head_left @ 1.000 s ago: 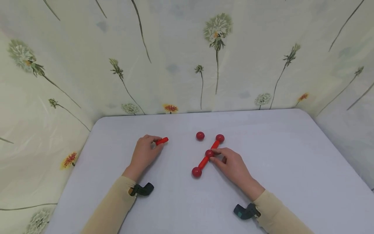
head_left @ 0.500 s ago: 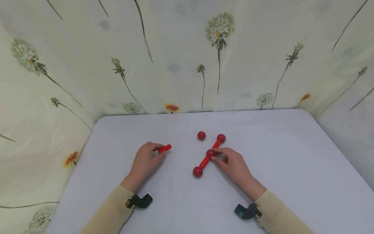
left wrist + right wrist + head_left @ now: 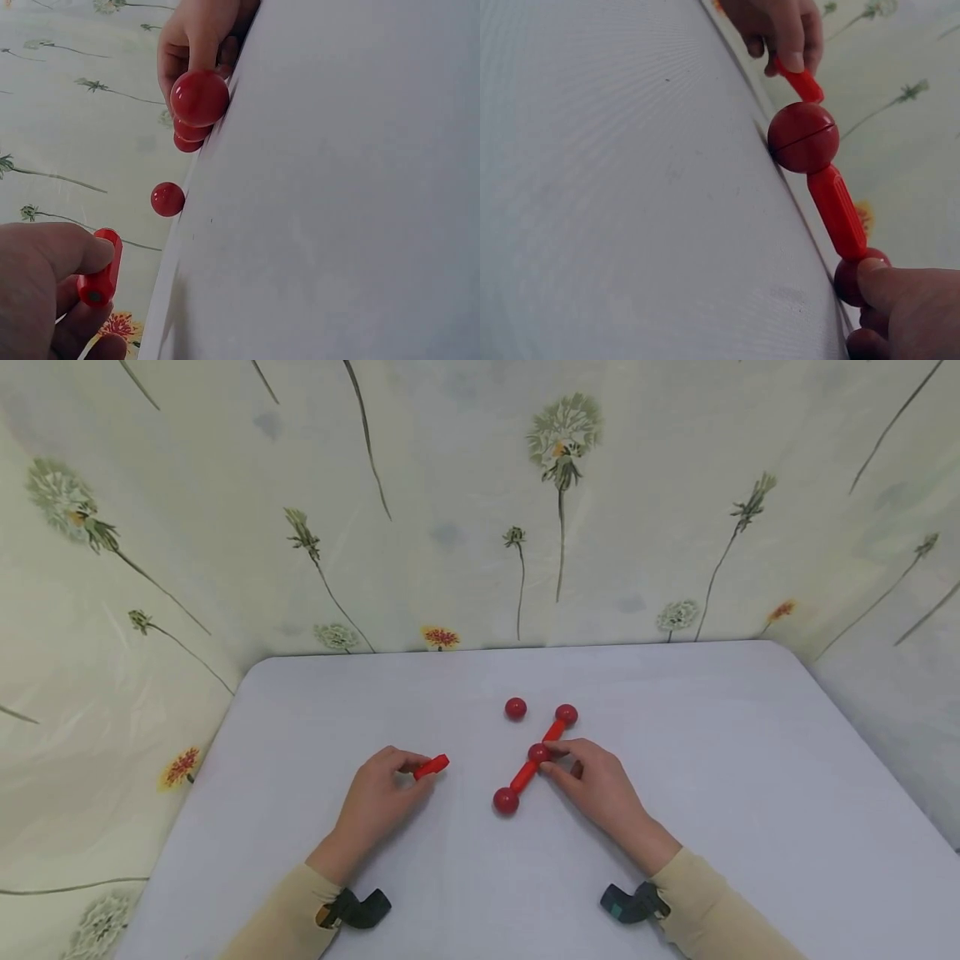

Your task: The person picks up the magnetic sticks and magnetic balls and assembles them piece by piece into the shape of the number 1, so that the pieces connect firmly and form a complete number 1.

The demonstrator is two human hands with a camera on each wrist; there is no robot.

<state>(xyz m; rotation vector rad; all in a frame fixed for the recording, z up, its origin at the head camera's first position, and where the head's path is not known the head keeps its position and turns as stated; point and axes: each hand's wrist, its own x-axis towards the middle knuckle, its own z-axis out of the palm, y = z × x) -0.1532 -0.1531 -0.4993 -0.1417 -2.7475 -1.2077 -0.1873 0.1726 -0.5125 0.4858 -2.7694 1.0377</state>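
Between thumb and fingers, my left hand (image 3: 386, 797) pinches a short red rod (image 3: 431, 767), left of the other pieces. In the left wrist view this red rod (image 3: 101, 270) shows a dark spot on its near end. My right hand (image 3: 600, 781) pinches the middle ball (image 3: 537, 753) of a straight chain made of three dark red balls and two red rods. A near ball (image 3: 506, 801) and a far ball (image 3: 566, 715) end the chain, with a red rod (image 3: 838, 214) joining the near ball to the middle one.
A loose dark red ball (image 3: 515, 708) lies on the white table (image 3: 712, 735), left of the chain's far end. Behind the table hangs a flower-printed curtain (image 3: 450, 485). Each wrist carries a dark camera mount, such as the left mount (image 3: 360, 910).
My left hand has come toward the near edge and slightly right, carrying the red rod. The right hand stays on the middle ball, and the chain keeps its place.
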